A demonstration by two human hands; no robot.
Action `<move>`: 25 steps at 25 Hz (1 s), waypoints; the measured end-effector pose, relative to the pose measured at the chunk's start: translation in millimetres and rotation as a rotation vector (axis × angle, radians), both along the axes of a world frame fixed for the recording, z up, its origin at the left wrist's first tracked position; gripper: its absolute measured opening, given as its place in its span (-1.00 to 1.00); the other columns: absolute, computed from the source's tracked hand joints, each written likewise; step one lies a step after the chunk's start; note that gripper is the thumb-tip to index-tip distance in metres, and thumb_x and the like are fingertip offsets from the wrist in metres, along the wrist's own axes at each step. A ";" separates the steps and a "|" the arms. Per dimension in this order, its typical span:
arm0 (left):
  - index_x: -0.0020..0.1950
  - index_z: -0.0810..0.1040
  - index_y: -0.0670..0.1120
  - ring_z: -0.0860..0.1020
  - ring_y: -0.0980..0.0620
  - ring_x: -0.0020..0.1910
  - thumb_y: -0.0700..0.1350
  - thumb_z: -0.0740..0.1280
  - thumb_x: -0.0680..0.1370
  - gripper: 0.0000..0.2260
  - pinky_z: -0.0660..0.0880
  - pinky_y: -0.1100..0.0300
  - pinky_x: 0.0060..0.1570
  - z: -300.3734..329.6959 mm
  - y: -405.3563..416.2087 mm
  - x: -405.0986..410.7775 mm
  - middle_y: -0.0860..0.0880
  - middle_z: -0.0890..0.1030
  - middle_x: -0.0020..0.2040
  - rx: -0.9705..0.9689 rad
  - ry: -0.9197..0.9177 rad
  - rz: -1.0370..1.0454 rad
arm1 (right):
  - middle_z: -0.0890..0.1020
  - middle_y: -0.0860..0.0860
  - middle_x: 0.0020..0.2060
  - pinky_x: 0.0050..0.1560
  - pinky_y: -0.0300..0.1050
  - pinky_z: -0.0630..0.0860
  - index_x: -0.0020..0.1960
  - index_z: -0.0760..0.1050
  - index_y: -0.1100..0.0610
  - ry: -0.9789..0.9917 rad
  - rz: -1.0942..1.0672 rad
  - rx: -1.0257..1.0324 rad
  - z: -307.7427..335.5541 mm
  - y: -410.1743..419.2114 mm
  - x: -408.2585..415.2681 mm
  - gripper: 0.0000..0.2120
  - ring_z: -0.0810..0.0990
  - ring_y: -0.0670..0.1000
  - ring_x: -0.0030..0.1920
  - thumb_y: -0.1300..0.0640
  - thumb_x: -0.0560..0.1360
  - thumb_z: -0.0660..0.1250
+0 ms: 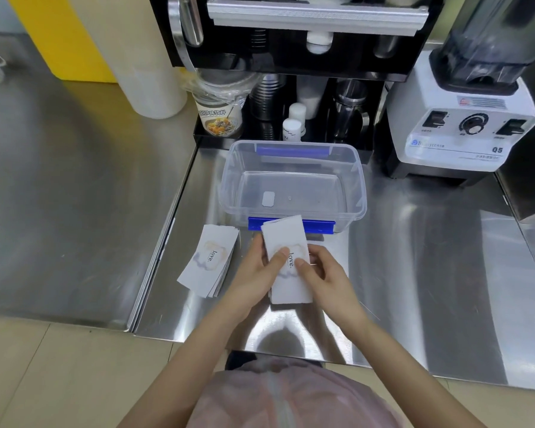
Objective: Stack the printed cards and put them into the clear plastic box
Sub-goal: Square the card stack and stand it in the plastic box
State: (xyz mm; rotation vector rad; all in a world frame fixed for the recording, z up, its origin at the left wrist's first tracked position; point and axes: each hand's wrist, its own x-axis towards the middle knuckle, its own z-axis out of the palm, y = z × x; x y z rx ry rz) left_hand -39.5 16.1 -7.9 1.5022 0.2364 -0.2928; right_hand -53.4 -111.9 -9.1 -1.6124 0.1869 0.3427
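Note:
A stack of white printed cards (pixel 283 234) with a "love." cloud design is held over the steel counter, just in front of the clear plastic box (pixel 360 193). My left hand (pixel 260 273) grips its left side, thumb on top. My right hand (pixel 322 274) holds its right side, thumb on the print. A second pile of the same cards (pixel 209 261) lies fanned on the counter to the left. The box stands open, with blue clips front and back; only a small white label shows on its bottom.
A white blender base (pixel 464 128) stands at the right rear. A black cup dispenser (pixel 291 41) with cups and small white bottles sits behind the box. A large white roll (pixel 145 57) stands at the left rear. The steel counter (pixel 430 273) edge runs near my body.

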 end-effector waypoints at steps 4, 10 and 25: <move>0.15 0.43 0.00 0.57 0.04 -0.01 -0.19 0.30 0.49 -0.74 0.53 0.15 0.02 7.4 28.9 7.1 -0.04 0.60 0.04 0.200 -0.038 0.030 | 0.56 -0.10 -0.23 -0.38 -0.53 0.42 0.03 0.43 0.07 0.041 0.065 -0.036 6.1 22.3 11.4 -0.89 0.57 -0.32 -0.32 0.16 0.51 0.26; 0.16 0.49 0.03 0.56 0.08 -0.15 -0.15 0.32 0.46 -0.72 0.52 0.21 -0.11 9.9 75.7 14.7 0.02 0.58 -0.07 0.444 -0.032 0.044 | 0.56 -0.01 -0.17 0.10 0.12 0.56 -0.08 0.39 0.03 0.117 0.103 -0.088 -3.3 71.8 30.4 -0.89 0.60 0.10 0.01 0.08 0.45 0.31; 0.32 0.38 0.01 0.45 -0.02 0.18 -0.04 0.36 0.44 -0.55 0.44 0.11 0.17 -27.6 112.6 27.3 -0.11 0.44 0.21 0.552 0.092 -0.017 | 0.52 -0.05 -0.27 -0.37 -0.27 0.52 -0.03 0.35 0.11 0.108 0.141 -0.298 -28.5 99.9 42.2 -0.73 0.56 -0.02 -0.27 0.02 0.41 0.37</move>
